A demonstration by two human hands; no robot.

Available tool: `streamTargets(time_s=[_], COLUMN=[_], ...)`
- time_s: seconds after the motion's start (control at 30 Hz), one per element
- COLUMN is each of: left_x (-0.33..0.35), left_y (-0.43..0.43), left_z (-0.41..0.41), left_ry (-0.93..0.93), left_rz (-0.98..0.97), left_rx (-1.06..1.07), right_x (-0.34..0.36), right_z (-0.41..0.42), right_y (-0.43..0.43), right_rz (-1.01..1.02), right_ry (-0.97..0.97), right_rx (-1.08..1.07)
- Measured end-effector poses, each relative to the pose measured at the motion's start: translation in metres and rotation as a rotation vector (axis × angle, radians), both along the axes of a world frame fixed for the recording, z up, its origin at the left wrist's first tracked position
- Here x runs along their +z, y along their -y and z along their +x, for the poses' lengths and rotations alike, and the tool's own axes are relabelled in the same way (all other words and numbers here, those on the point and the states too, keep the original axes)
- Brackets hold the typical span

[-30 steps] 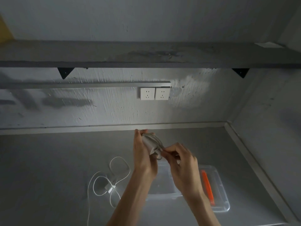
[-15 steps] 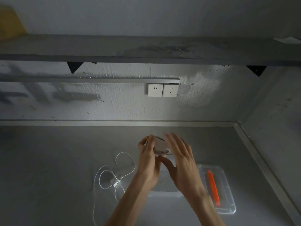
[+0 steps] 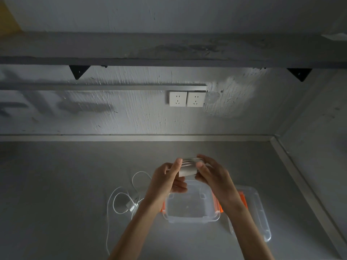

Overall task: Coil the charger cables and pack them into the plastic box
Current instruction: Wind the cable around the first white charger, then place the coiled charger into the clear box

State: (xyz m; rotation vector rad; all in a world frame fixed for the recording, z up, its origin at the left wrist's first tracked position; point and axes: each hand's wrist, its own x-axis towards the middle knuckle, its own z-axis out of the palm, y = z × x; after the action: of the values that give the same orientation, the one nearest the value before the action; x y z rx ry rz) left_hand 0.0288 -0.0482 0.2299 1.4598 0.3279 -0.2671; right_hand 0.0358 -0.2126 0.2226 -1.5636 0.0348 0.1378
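Observation:
Both hands hold a coiled white charger cable (image 3: 188,167) in the air above the far edge of the clear plastic box (image 3: 191,217). My left hand (image 3: 167,179) grips its left end and my right hand (image 3: 212,175) pinches its right end. The box stands open on the grey counter, with orange latches at its sides. A second white charger cable with its plug (image 3: 130,205) lies loose in loops on the counter left of the box, partly behind my left forearm.
The clear box lid (image 3: 261,218) lies on the counter right of the box. Two white wall sockets (image 3: 185,98) sit on the back wall under a grey shelf (image 3: 169,51). A side wall closes the counter on the right.
The coiled cable has turned from upright to lying flat between both hands, and the hands have come lower toward the box. The view has tilted, so the box now shows fully.

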Motion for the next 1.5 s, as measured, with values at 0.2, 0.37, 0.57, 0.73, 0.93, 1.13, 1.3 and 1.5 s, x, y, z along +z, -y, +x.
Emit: streamTargets(time_s=[0.2,0.37,0.57,0.73,0.93,1.13,1.3,1.5], left_x=[-0.022,-0.109,-0.174,-0.181,-0.187,-0.19,-0.195,-0.193], left_y=[-0.013,-0.03,-0.035,-0.033,-0.034,-0.033,-0.034,-0.046], left_z=[0.015,0.018,0.01,0.009,0.007,0.006,0.007,0.003], left_ry=[-0.002,-0.058,-0.313,-0.318,-0.307,-0.289,-0.291,-0.216], left_rz=[0.103,0.624,0.776,0.811,0.803,0.804,0.81,0.672], left_rx=[-0.129,-0.073,-0.305,-0.314,-0.288,-0.293,-0.289,-0.266], right_x=[-0.019,-0.105,-0.197,-0.234,-0.272,-0.324,-0.28,-0.253], right_z=[0.01,0.014,0.022,0.037,0.05,0.053,0.051,0.049], right_y=[0.004,0.0,-0.019,-0.043,-0.049,-0.047,-0.051,-0.038], right_rz=[0.094,0.033,0.007,-0.027,-0.171,-0.136,-0.058,-0.175], right_ry=[-0.115,-0.318,-0.637,-0.682,-0.738,-0.742,-0.779,-0.744], right_rx=[-0.027,-0.122,-0.178,-0.186,-0.201,-0.355,-0.364,-0.229])
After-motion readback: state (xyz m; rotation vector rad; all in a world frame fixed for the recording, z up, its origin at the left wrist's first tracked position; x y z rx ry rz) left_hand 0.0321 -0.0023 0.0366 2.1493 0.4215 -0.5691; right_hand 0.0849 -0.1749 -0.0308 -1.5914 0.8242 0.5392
